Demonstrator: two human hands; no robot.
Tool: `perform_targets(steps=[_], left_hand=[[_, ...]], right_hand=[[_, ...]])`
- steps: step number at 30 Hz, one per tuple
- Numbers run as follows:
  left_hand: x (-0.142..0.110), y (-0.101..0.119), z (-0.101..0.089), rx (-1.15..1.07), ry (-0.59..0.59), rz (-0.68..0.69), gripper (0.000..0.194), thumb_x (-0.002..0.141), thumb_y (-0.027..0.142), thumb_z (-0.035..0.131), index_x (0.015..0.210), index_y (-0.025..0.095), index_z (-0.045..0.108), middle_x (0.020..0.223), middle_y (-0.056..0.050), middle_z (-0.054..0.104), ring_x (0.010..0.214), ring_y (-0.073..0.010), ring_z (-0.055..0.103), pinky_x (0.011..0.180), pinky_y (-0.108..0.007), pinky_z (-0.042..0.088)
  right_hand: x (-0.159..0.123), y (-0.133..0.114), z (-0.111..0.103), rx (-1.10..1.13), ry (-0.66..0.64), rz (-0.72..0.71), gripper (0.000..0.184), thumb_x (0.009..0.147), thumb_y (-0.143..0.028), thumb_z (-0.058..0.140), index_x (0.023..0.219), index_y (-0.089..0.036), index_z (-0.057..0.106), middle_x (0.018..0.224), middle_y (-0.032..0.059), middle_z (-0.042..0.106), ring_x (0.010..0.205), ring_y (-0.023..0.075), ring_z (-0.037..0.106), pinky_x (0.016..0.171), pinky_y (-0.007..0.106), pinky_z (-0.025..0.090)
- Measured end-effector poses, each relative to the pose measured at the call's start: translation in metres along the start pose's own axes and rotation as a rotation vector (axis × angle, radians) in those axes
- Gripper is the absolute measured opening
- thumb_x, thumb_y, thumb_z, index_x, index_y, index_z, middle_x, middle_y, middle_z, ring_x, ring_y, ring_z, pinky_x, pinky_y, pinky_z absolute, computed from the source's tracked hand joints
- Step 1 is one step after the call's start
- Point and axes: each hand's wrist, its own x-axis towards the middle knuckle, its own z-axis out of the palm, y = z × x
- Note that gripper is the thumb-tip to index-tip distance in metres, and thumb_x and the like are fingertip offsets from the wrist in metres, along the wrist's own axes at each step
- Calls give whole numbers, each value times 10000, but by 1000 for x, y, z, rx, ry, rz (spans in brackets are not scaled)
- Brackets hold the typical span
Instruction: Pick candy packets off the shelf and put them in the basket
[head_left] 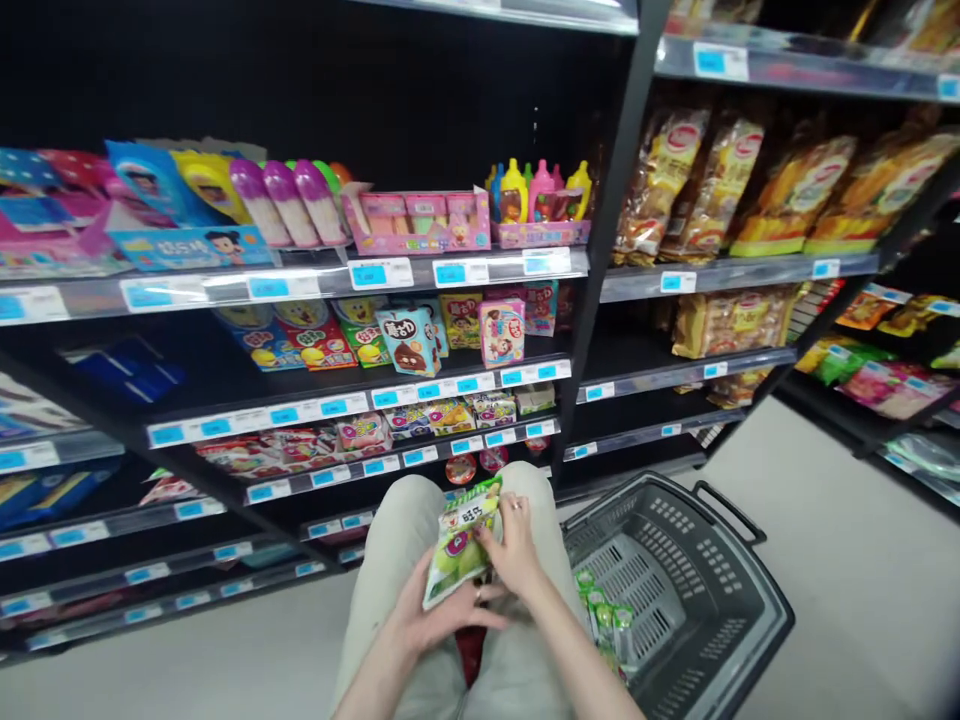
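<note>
A green-and-white candy bag [459,545], printed with pale green fruit, is tilted above my lap between my two hands. My right hand [516,548] pinches its upper right edge between thumb and fingers. Lower down, my left hand [442,612] supports the bag's bottom left part, its fingers reaching out underneath; part of that grip is hidden by the bag. To the right of my knees stands a grey shopping basket [757,650] on the floor. Several green packets [604,620] lie in its near left part.
Shelves with price tags [461,272] rise close in front. They carry boxed sweets [501,333], toy candy bottles [541,190] and small snack bags [364,433]. Bagged bread [795,195] fills the right bay. Grey floor [847,560] stretches right towards another shelf of packets [892,385].
</note>
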Motion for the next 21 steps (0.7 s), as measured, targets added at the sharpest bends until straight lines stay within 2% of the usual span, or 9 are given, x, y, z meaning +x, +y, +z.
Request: perform_targets(steps=[2,4,5,7,10,14,15,17,21], left_hand=[[-17,-4,2,94,120,46,566,711,462,620,1175,168,488,1166,-113,526,921,-242,562,756,-369,468],[-26,-6,6,263,273,163,607,686,335,686,1219,178,442,1147,-110,539,847,-192,589,677,-256,472],[-27,-6,8,362,342,230,637,671,287,704,1233,184,424,1160,-110,530,839,-185,593,671,-241,468],[-22,-7,12,575,455,360,659,631,248,732,1214,175,434,1210,-120,490,904,-216,579,721,-263,469],[-2,-8,10,871,538,532,596,567,273,762,1096,152,515,1286,-132,406,1087,-290,481,821,-324,450],[34,-12,-7,1170,586,808,491,539,269,767,986,157,595,1324,-118,344,1249,-289,297,991,-380,314],[41,-13,-11,1195,595,830,494,525,252,773,982,161,607,1324,-118,345,1261,-287,275,1015,-389,278],[52,-15,-16,1104,538,760,548,484,214,791,1001,161,615,1311,-126,367,1243,-300,306,1016,-402,273],[57,-16,-23,592,303,560,663,498,191,792,1117,172,556,1174,-134,509,1073,-284,498,890,-374,407]], right_hand=[[-8,-9,-18,88,-103,-34,399,772,-507,474,1000,-183,525,963,80,516,939,225,459,887,414,352],[-14,-16,-36,372,-176,19,478,819,-561,335,1096,-192,462,996,82,497,882,199,497,797,360,415],[-17,-18,-45,500,-212,52,510,827,-575,294,1146,-199,421,1030,87,487,866,190,514,759,340,433],[-21,-20,-60,580,-273,97,547,801,-569,383,1216,-214,356,1107,97,467,873,190,534,755,336,439],[-27,-12,-75,403,-266,106,726,640,-374,681,1260,-218,338,1237,110,419,1024,227,496,887,368,380],[-34,13,-83,415,-175,163,699,625,-215,670,1252,-225,361,1252,84,447,1076,218,484,917,359,368],[-36,20,-84,424,-159,180,654,630,-204,659,1227,-220,392,1216,75,483,1056,213,499,906,352,377],[-38,33,-84,407,-100,212,528,632,-207,648,1133,-198,482,1118,62,554,995,211,532,877,341,397],[-37,52,-84,332,76,242,315,662,-284,626,949,-157,592,987,83,619,898,220,570,788,329,444]])
